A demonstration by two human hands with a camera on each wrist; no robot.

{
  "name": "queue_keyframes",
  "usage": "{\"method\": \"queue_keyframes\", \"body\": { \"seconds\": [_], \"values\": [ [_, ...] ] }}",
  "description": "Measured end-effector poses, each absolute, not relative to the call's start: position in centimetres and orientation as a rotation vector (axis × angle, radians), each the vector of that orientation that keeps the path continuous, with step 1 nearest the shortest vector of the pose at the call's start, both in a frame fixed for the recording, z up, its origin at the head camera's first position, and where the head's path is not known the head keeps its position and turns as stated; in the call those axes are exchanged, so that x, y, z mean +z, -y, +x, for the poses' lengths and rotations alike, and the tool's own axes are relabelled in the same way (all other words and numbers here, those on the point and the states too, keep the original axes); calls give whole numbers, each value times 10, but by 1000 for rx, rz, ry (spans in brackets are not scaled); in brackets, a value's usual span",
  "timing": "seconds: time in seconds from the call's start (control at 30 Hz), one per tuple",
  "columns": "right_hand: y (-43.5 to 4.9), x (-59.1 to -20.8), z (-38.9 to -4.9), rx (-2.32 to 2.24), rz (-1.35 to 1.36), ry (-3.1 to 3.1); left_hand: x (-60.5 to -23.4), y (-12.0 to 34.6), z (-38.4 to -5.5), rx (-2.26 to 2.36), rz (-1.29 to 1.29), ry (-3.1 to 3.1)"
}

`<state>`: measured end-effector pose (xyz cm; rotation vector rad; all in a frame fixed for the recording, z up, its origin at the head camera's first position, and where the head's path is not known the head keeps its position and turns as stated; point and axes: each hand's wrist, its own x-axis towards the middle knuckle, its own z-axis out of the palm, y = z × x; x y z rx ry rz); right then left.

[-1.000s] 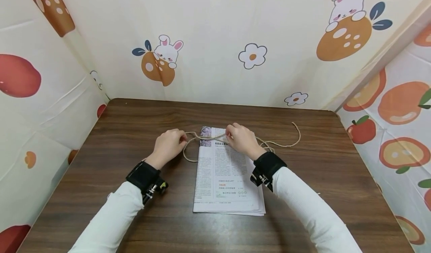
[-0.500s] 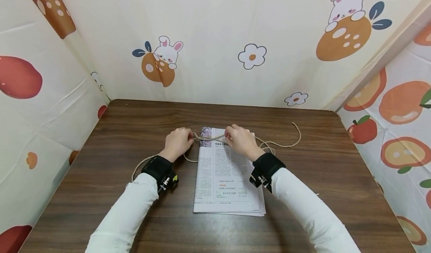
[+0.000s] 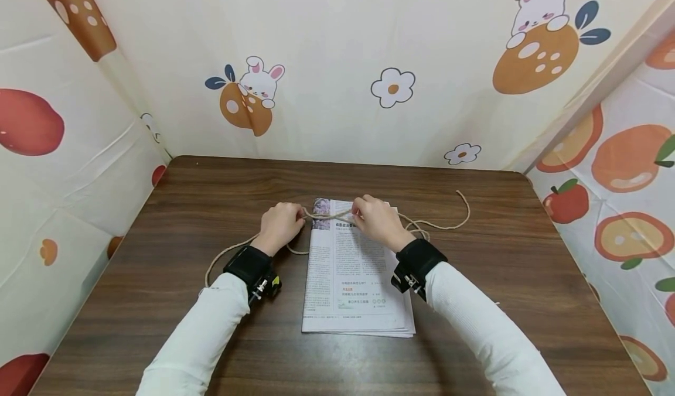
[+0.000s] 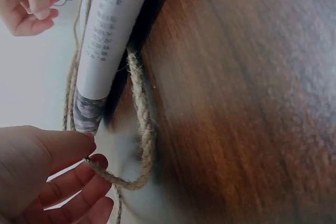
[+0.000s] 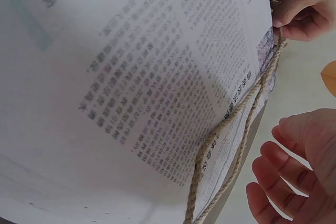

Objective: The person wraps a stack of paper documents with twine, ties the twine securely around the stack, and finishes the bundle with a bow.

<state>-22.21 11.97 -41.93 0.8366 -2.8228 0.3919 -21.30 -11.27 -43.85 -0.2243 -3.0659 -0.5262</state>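
A folded newspaper (image 3: 364, 290) lies on the table with a beige twine rope (image 3: 448, 228) running across its far end. At the newspaper's far left corner, my left hand (image 3: 280, 226) pinches the rope between thumb and forefinger. The left wrist view shows a loop of the rope (image 4: 144, 124) bending from those fingertips back toward the newspaper's underside. Over the far right part of the paper is my right hand (image 3: 382, 221). In the right wrist view its fingers (image 5: 281, 169) are loosely bent and hold nothing, beside two rope strands (image 5: 223, 127).
One rope length (image 3: 224, 255) trails left past the left wrist, and a free end (image 3: 460, 194) curls at the right. The brown wooden table (image 3: 506, 226) meets a printed cloth wall (image 3: 327, 91) at its far edge, with more printed cloth on both sides.
My left hand has moved right, closer to the newspaper, with the rope pinched. A rope length now shows left of its wrist. The right hand stays nearly in place over the paper.
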Motion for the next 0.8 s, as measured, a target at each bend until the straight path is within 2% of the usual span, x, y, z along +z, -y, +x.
{"method": "queue_keyframes", "body": {
  "seconds": [0.8],
  "values": [
    [-105, -425, -218, 386, 983, 2850, -419, 108, -180, -458, -403, 2942]
  ]
}}
